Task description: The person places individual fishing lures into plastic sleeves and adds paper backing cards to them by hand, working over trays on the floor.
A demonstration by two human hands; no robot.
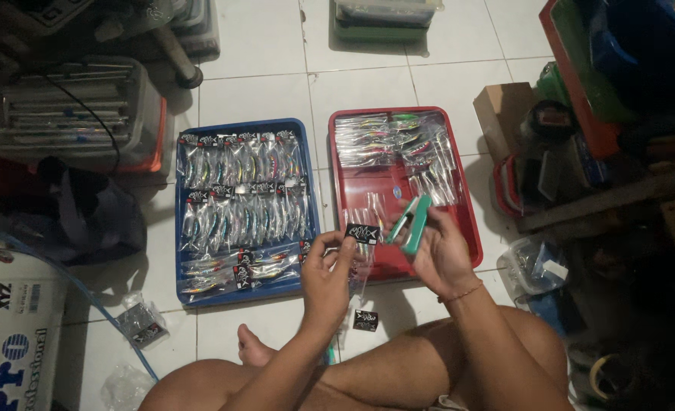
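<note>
My left hand (328, 268) pinches a clear plastic bag topped with a black header card (362, 232), held over the near edge of a red tray (470, 221). My right hand (438, 247) grips a teal stapler (411, 221), its jaws close beside the card. The red tray holds loose clear bags of fishing lures (398, 141) at its far end. To the left, a blue tray (179, 228) is packed with rows of carded lure packets (242, 194). A spare black card (365, 320) lies on the tile by my knee.
I sit cross-legged on white floor tiles, one foot (252, 348) showing. A clear storage box (71, 114) and a dark bag (86, 213) stand at the left, a printed carton (10, 335) at the lower left, plastic bins and clutter (596, 114) at the right, and a small packet (143, 323) on the floor.
</note>
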